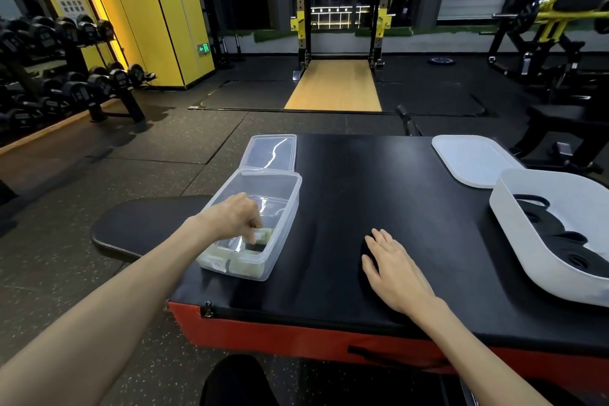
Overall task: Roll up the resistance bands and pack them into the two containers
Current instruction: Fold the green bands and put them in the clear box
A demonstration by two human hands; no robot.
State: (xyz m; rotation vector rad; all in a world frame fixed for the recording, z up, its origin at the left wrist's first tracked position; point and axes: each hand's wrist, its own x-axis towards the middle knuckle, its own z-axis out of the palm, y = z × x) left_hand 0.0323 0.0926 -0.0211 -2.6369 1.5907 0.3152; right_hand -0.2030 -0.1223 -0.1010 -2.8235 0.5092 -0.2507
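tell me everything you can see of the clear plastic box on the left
The clear container is a rectangular box of transparent, glossy plastic with rounded corners and a lipped rim. It stands upright and uncovered at the left edge of the black padded platform, and its clear lid lies flat just behind it. Pale green rolled bands fill its near end, while the far end shows bare bottom. The left hand reaches in from above and pinches another rolled band.

Clear glossy plastic box [283, 208], glare on its walls; white matt plastic tub [514, 227]; tabletop [379, 195] smooth black padded vinyl, faint sheen.
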